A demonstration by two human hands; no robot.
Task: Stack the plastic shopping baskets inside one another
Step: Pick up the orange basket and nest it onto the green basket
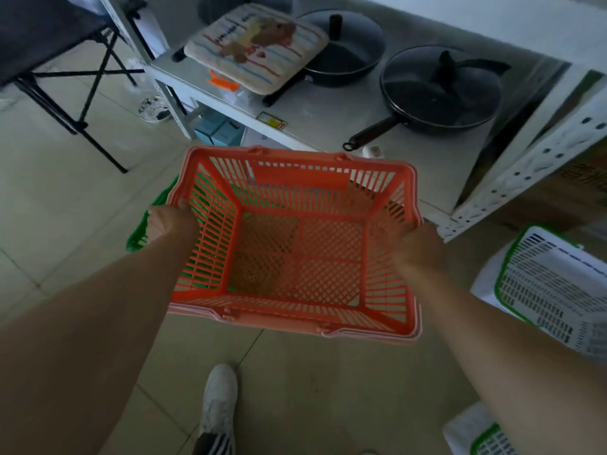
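Note:
I hold an orange plastic shopping basket [295, 244] in the air over the tiled floor, its open top facing me. My left hand [167, 221] grips its left rim and my right hand [418, 246] grips its right rim. Below it, a green basket [139, 234] stands on the floor; it shows past the left edge and through the orange mesh. A white basket with a green rim [555, 287] lies at the right. Part of another white and green basket [486, 438] shows at the bottom right corner.
A low white shelf [328, 119] stands ahead with two black lidded pans [440, 93] and a cushion [256, 44] on it. A black folding table [49, 37] is at the far left. My white shoe [218, 402] is on the floor below the basket.

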